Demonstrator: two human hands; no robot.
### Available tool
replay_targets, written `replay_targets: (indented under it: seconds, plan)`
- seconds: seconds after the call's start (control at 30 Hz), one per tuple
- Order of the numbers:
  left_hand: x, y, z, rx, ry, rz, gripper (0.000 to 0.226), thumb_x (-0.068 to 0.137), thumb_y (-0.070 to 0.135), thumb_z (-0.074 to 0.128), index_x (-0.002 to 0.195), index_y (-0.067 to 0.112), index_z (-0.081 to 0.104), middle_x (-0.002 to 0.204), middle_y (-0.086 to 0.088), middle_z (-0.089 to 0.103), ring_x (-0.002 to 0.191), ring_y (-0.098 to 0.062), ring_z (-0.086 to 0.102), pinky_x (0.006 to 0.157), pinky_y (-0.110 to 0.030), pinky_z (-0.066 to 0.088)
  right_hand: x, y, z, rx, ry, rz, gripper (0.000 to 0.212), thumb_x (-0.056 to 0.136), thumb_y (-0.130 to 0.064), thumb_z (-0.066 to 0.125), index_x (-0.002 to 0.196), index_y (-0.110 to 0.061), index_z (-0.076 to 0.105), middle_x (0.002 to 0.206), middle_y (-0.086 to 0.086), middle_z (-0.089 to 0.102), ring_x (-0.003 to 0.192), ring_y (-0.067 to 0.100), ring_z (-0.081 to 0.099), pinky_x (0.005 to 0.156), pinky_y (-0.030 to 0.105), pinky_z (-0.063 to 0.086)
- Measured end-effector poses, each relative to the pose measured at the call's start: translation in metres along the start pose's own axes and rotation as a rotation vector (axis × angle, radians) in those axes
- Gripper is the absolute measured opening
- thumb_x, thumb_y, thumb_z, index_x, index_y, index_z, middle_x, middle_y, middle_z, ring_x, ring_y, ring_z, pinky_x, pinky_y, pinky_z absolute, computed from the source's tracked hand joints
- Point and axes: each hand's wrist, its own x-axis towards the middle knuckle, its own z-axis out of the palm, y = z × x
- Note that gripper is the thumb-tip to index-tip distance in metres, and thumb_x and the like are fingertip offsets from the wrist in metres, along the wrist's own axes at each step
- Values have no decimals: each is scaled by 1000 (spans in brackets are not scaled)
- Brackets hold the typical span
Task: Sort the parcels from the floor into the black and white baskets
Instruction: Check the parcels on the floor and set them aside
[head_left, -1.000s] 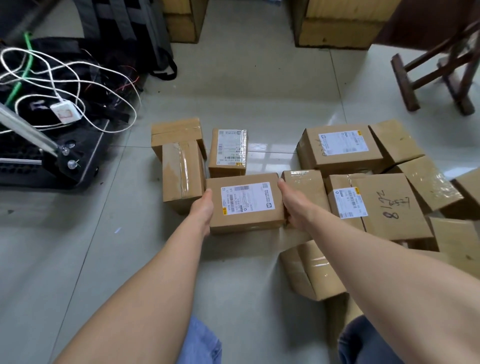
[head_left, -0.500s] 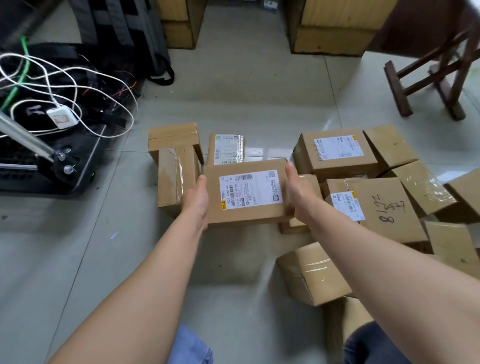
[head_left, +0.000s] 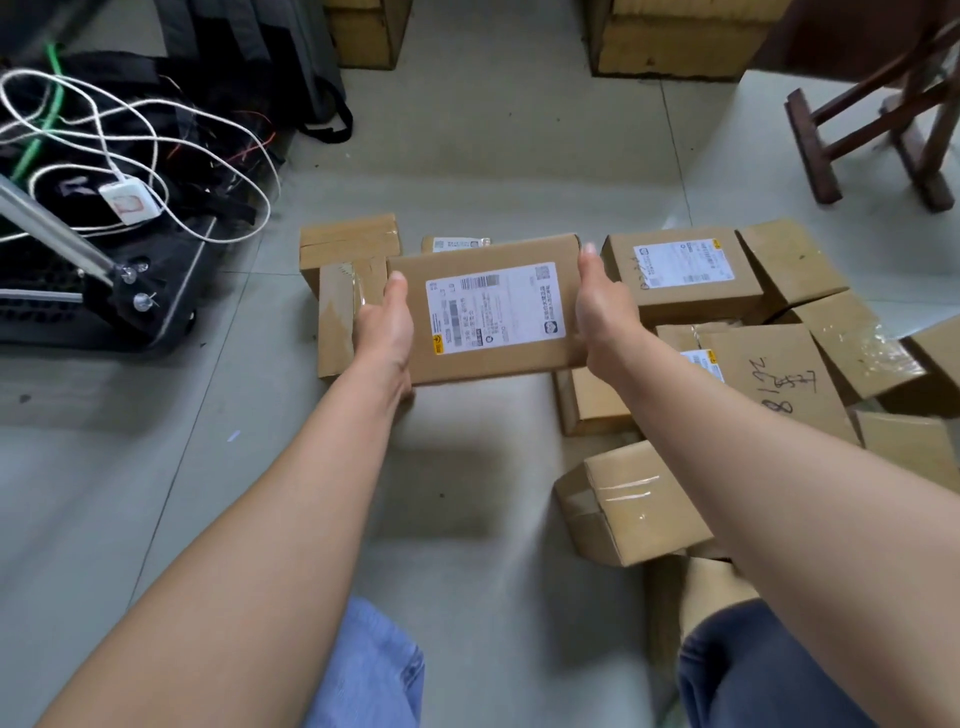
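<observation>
My left hand (head_left: 384, 332) and right hand (head_left: 602, 312) grip one parcel (head_left: 493, 291) by its ends, lifted off the floor (head_left: 467, 156). About a dozen other parcels (head_left: 639, 509) lie there. Four white labels show, their print unreadable.

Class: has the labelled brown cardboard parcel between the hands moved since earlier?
Yes: the labelled brown cardboard parcel rose, now hiding most of the small labelled box behind it.

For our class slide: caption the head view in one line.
Left hand and right hand hold a white-labelled brown cardboard parcel above the grey floor.

Brown parcel (head_left: 488, 312), white label (head_left: 493, 309), grey floor (head_left: 467, 171), white cable (head_left: 156, 135)
</observation>
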Motion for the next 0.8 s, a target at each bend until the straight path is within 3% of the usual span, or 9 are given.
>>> replay_targets:
  seconds: [0.1,0.2,0.27,0.33,0.37,0.43,0.57,0.67,0.8]
  plan:
    - [7,-1,2,7,46,22,111,43,76,46,136,17,45,131,-6,58,117,-31,57,96,-53,46,-1,1,4,6,20,-12,84,81,-71,40,138,-9,42,132,6,56,118,27,55,101,44,44]
    - [-6,11,3,-38,21,38,101,50,77,47,131,18,52,125,-6,62,111,-31,61,92,-53,49,1,-1,1,-3,43,-23,88,80,-71,41,140,-6,38,136,10,52,122,29,52,103,45,41]
    - [-14,20,2,-81,0,8,71,74,69,49,120,16,60,114,-5,67,94,-25,67,77,-51,56,1,-6,-5,-10,56,-36,81,86,-65,40,140,-5,39,136,9,52,121,28,51,102,39,41]
    - [-26,34,2,-132,-4,-26,43,94,52,43,103,14,63,91,-2,69,65,-15,68,51,-36,58,-11,-20,-16,-11,61,-32,72,91,-61,39,139,-6,42,134,7,53,117,25,52,92,32,41]
    - [-38,45,2,-130,-4,-38,38,97,47,42,98,15,61,82,1,66,56,-13,64,39,-29,53,-19,-31,-22,-8,57,-23,69,92,-59,38,137,-7,44,131,6,54,113,24,53,88,31,40]
    - [-65,74,0,-96,-4,-59,34,98,47,40,100,17,57,78,3,62,57,-12,59,31,-22,45,-43,-60,-34,-12,49,-4,66,93,-59,36,134,-9,48,125,4,57,104,21,53,83,31,39]
    - [-124,149,-13,-73,13,-97,40,97,52,39,94,16,57,75,1,60,57,-13,57,37,-22,48,-100,-134,-59,-44,48,-27,64,92,-62,34,125,-11,50,114,1,58,97,20,54,77,31,39]
    - [-175,209,-24,-61,20,-85,42,95,54,39,96,17,59,73,1,59,56,-15,55,37,-22,47,-152,-195,-76,-42,36,-44,66,89,-65,34,114,-8,56,107,5,63,95,23,60,65,31,40]
    - [-251,296,-48,-70,32,-116,53,92,62,37,106,18,62,80,0,62,69,-19,60,53,-27,48,-231,-284,-98,-55,1,-68,66,88,-66,35,110,-9,58,106,7,65,90,21,61,63,30,43]
